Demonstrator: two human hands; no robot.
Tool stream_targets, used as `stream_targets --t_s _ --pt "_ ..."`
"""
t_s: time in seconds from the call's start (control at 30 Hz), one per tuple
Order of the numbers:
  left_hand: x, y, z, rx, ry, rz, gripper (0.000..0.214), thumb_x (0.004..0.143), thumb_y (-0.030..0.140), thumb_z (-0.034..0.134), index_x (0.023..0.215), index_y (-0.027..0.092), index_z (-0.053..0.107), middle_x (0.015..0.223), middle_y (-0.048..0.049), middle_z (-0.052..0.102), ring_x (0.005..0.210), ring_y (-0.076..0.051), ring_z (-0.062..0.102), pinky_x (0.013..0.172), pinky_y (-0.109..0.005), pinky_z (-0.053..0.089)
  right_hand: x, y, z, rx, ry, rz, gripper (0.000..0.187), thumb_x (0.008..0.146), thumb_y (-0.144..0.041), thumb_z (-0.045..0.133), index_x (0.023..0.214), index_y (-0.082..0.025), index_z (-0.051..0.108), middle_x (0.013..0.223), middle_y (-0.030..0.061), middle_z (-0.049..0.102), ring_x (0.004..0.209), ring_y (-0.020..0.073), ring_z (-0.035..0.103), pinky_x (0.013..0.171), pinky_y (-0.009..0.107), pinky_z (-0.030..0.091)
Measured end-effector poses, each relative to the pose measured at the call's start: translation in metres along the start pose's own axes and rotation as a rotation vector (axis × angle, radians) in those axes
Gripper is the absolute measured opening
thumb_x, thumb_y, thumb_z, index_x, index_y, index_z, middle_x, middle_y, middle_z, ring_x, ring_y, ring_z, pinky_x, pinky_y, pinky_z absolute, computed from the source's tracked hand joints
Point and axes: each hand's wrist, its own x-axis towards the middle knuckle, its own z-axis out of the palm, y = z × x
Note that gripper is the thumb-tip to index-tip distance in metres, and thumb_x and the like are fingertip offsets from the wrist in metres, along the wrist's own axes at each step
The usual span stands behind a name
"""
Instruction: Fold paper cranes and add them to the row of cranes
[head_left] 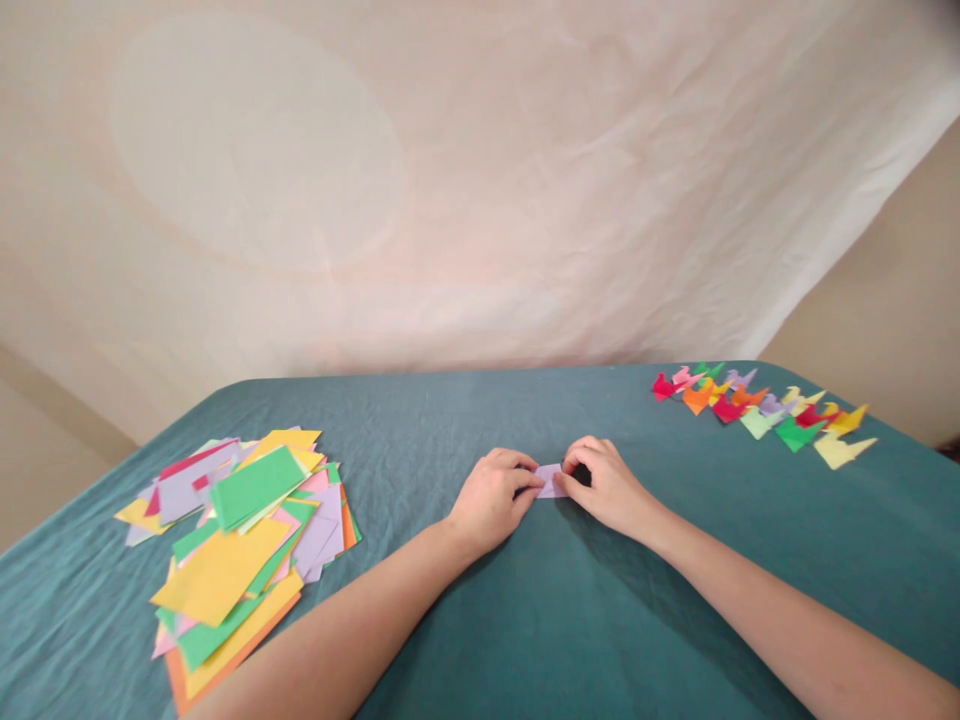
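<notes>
A small piece of folded lilac paper (550, 481) lies at the middle of the table, between my two hands. My left hand (496, 490) has its fingertips pressed together on the paper's left edge. On the right side, my right hand (600, 480) pinches the paper between thumb and fingers. The fingertips cover both ends, so the exact shape of the folds cannot be made out.
A loose pile of coloured paper sheets (259, 490) spreads over the left of the teal tablecloth (420, 420). Several small folded paper birds (757, 420) stand in rows at the far right. A pale cloth backdrop (480, 200) hangs behind the table.
</notes>
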Motion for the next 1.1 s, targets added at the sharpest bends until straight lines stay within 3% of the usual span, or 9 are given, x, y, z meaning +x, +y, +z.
stream_targets --t_s 0.17,0.37,0.7,1.1 --pt "0.001 0.007 -0.010 0.113 -0.071 0.100 0.023 0.088 0.019 0.046 0.090 0.020 0.069 0.110 -0.0067 0.060 0.105 -0.023 0.049 0.090 -0.038 0.040 0.000 0.002 0.000 0.065 0.040 0.017 0.009 0.073 -0.025 0.060 0.080 -0.020 0.058 0.084 0.0036 0.055 0.082 0.0190 0.052 0.075 0.033 0.042" --pt "0.000 0.015 -0.015 0.196 -0.197 0.174 0.026 0.089 0.016 0.040 0.103 0.017 0.062 0.105 -0.0086 0.063 0.103 -0.022 0.052 0.088 -0.037 0.041 0.001 -0.002 -0.003 0.075 -0.060 -0.011 0.004 0.074 -0.022 0.060 0.072 -0.020 0.063 0.083 0.0049 0.056 0.083 0.0197 0.053 0.079 0.035 0.041" --pt "0.000 0.013 -0.021 0.151 -0.238 0.238 0.029 0.090 0.015 0.037 0.112 0.013 0.056 0.110 -0.0111 0.060 0.105 -0.023 0.053 0.094 -0.037 0.038 0.002 0.002 -0.003 0.117 -0.088 0.001 0.008 0.077 -0.025 0.060 0.071 -0.020 0.060 0.085 0.0044 0.058 0.083 0.0188 0.053 0.079 0.034 0.040" --pt "0.001 0.012 -0.022 0.131 -0.241 0.253 0.027 0.090 0.016 0.037 0.110 0.014 0.056 0.109 -0.0100 0.061 0.103 -0.022 0.054 0.094 -0.036 0.039 0.004 0.005 -0.006 0.152 -0.158 -0.059 0.008 0.080 -0.026 0.058 0.076 -0.020 0.062 0.090 0.0039 0.058 0.087 0.0182 0.053 0.081 0.034 0.039"
